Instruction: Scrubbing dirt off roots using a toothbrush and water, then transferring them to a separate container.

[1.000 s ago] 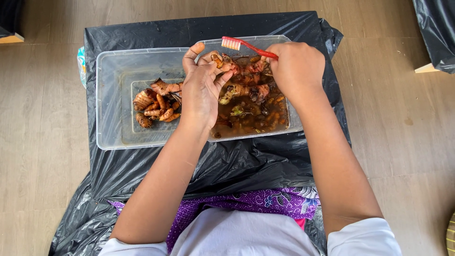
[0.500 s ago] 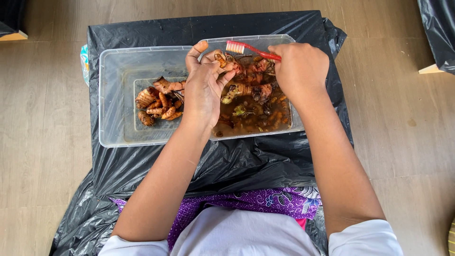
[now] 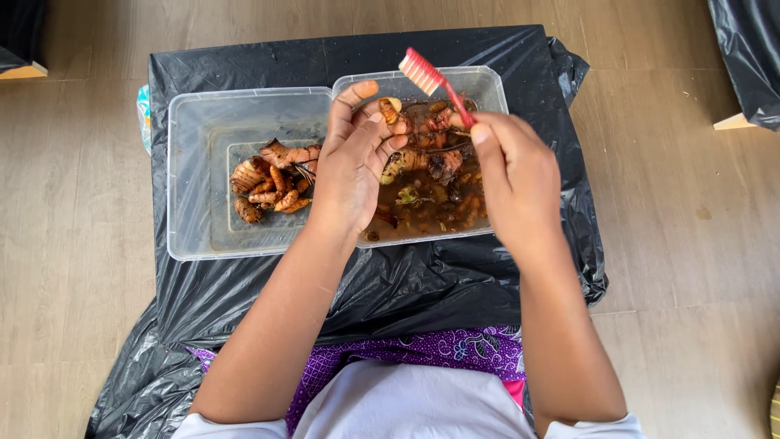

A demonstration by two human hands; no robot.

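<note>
My left hand (image 3: 353,162) holds a small orange-brown root piece (image 3: 390,110) in its fingertips above the right clear plastic tub (image 3: 487,85). That tub holds muddy brown water and several dirty root pieces (image 3: 431,183). My right hand (image 3: 516,175) grips a red and white toothbrush (image 3: 431,81) by its handle, bristle head raised just right of the held root and apart from it. The left clear tub (image 3: 195,130) holds a small pile of cleaner orange root pieces (image 3: 272,187).
Both tubs sit side by side on a black plastic sheet (image 3: 357,284) spread over the wooden floor (image 3: 691,268). More black plastic (image 3: 751,57) lies at the top right. A purple patterned cloth (image 3: 439,349) covers my lap.
The toothbrush head has lifted and tilted upward, away from the root in my left hand. My left-hand fingers have curled more around the root.
</note>
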